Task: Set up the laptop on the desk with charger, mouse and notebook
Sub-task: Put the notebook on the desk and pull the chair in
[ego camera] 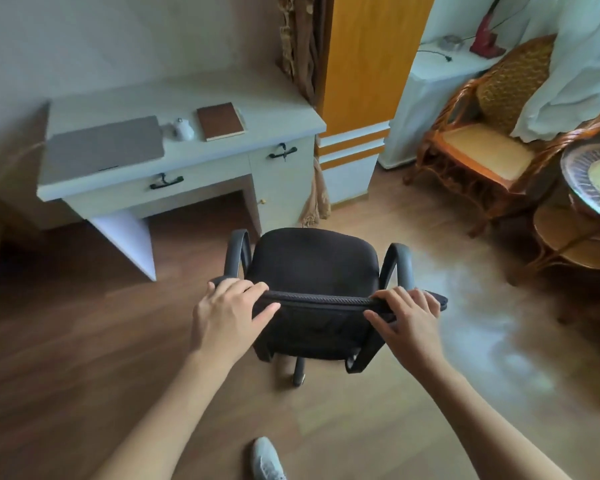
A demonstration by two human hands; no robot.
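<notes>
Shoe [268,459]: grey, cut off at the near edge.
Left hand [227,315]: curled over the backrest top of the black office chair [312,268], thumb behind.
Right hand [407,318]: same grip, right corner.
Desk [174,98]: far left; closed laptop [104,145], blurred white object [182,129], perhaps the charger, brown notebook [220,121].
Mouse: cannot tell.

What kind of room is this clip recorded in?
Most likely a home study or bedroom corner. A pale grey desk with drawers holds a closed grey laptop and a brown notebook, both hands grip a black swivel office chair, and a woven rattan armchair stands on wood flooring.
</notes>
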